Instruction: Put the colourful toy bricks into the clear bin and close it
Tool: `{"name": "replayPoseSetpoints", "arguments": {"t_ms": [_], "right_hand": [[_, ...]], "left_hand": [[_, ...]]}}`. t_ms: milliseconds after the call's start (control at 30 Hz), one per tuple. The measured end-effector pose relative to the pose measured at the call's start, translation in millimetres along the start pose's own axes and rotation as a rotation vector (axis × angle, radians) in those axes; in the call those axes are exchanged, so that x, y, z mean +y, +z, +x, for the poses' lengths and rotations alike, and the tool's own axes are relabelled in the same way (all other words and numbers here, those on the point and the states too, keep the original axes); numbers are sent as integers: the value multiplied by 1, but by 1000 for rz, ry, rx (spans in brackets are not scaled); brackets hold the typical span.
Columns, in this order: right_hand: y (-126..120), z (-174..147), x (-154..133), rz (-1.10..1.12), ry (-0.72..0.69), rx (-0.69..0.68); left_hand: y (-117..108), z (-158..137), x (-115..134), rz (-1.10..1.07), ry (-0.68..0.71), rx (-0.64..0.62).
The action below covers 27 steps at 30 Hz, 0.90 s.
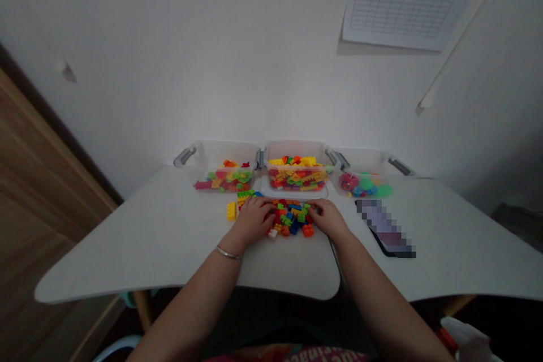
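A loose pile of toy bricks point(292, 218) — orange, green, blue, red — lies on the white tabletop point(139, 243), between the person's two hands. The left hand point(253, 218), a silvery bracelet point(229, 253) on its wrist, rests at the pile's left side, fingers bent and slightly parted over the bricks; whether they grip one, I cannot tell. The right hand point(330, 217) is at the pile's right edge, its fingers curled in toward the bricks — again, I cannot tell whether they have hold of any.

A yellow brick point(231, 211) sits just left of the left hand. On the far side stand three clear boxes in a row: left box point(224, 153), middle box point(294, 149) and right box point(365, 158), all holding colourful pieces. A phone point(382, 225), its screen pixelated, lies right of the right hand.
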State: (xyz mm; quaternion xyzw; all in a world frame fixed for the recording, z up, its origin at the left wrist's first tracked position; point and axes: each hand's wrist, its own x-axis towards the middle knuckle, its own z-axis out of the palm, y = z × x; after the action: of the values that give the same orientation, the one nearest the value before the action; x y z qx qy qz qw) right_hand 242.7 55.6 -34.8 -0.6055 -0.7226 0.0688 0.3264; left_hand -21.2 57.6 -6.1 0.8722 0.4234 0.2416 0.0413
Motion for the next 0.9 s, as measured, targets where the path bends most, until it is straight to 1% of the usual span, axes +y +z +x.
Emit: {"name": "replayPoseSetpoints", "arguments": {"t_ms": [133,333,500,800,900], "right_hand": [[3,0,1,31,-2,28],[5,1,4,59,6,114],[3,2,1,92,0,99],[2,1,-3,155,-48,143],[-1,-1,-10,154,-89,205]], "left_hand": [[0,1,0,1,9,-6],[1,2,-2,6,13,-13],[1,1,-2,-1,11,-3],[1,2,-1,1,6,-22],[0,2,0,4,0,-17]]}}
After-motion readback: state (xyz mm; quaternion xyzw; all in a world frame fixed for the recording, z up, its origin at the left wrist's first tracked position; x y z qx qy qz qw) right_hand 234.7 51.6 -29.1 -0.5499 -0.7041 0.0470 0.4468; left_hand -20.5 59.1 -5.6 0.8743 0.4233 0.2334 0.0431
